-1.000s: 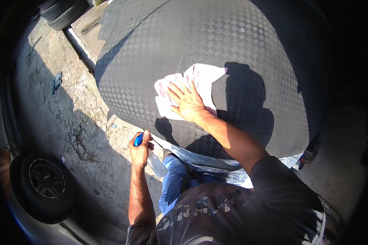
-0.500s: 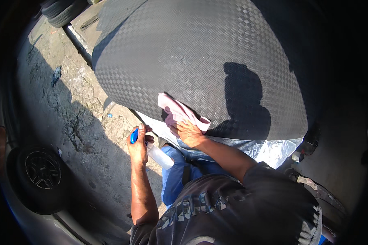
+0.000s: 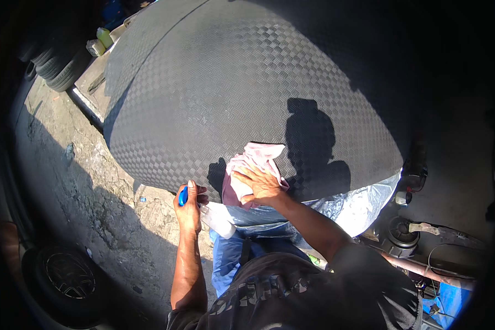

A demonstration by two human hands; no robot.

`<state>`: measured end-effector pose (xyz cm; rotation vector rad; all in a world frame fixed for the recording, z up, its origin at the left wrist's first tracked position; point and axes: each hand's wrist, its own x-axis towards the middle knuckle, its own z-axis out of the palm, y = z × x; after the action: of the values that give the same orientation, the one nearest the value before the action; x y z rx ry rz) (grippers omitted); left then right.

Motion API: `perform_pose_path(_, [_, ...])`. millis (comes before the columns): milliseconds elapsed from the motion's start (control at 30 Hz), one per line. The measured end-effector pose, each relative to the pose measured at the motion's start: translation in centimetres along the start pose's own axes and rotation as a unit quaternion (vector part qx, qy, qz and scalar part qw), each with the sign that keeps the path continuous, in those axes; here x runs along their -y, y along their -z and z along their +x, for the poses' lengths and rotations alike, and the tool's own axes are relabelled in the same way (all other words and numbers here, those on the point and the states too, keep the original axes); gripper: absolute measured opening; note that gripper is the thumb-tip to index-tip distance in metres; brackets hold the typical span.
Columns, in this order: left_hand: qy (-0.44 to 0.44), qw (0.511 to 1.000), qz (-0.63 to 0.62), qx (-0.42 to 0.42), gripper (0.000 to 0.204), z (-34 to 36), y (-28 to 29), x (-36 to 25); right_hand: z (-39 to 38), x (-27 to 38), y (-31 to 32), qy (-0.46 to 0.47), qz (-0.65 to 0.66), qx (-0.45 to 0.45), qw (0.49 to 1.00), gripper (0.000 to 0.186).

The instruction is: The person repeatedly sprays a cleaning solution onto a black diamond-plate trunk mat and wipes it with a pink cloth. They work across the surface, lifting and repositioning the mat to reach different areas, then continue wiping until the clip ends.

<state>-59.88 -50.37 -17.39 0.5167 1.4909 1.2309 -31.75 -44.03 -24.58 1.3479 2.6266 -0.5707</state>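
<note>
My left hand (image 3: 190,206) grips a translucent spray bottle (image 3: 218,223) by its blue head, just below the near edge of a black textured mat (image 3: 220,82). My right hand (image 3: 258,184) lies with fingers spread on a crumpled pink cloth (image 3: 264,152) on the mat, near that same edge; the cloth's underside shows darker. Crinkled clear plastic sheeting (image 3: 357,201) hangs below the mat's front edge, over my blue-clad legs.
Stacked tires (image 3: 60,69) and containers (image 3: 103,38) stand at upper left on cracked concrete (image 3: 102,192). A vehicle wheel (image 3: 66,275) is at lower left. At right are a round black metal-like object (image 3: 401,236), a pink pipe (image 3: 396,264) and a blue item (image 3: 451,297).
My right hand has drawn the cloth from the middle of the mat toward the near edge, and the cloth is bunched differently. My left hand still holds the bottle. The camera's view has shifted.
</note>
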Motion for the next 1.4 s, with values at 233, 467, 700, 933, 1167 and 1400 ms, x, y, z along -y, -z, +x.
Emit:
perform_pose_path(233, [0.046,0.999,-0.003,0.018,0.053,7.8,-2.5,-3.0,7.5,-17.5,16.2,-0.454,0.093,-0.125,0.877,0.1])
perform_pose_path(467, [0.056,0.984,-0.052,0.161,0.03,20.3,-4.7,-1.8,22.0,-18.7,22.8,-0.184,0.015,-0.133,0.974,0.095])
perform_pose_path(700, [0.106,0.981,-0.036,0.159,0.023,22.0,-4.4,-1.7,44.2,-12.8,25.9,-0.07,-0.059,-0.18,0.979,0.078])
perform_pose_path(933, [0.145,0.979,0.0,0.141,0.022,22.0,-4.9,-2.7,32.6,-29.9,32.8,-0.323,0.034,-0.269,0.907,0.081])
perform_pose_path(1167, [0.137,0.976,-0.036,0.168,0.025,22.1,-4.7,-2.0,35.8,-25.8,30.9,-0.34,-0.065,-0.266,0.9,0.093])
perform_pose_path(1400, [0.13,0.976,-0.016,0.173,0.026,22.8,-4.8,-1.8,41.8,-7.7,21.5,-0.013,-0.049,-0.192,0.98,0.065])
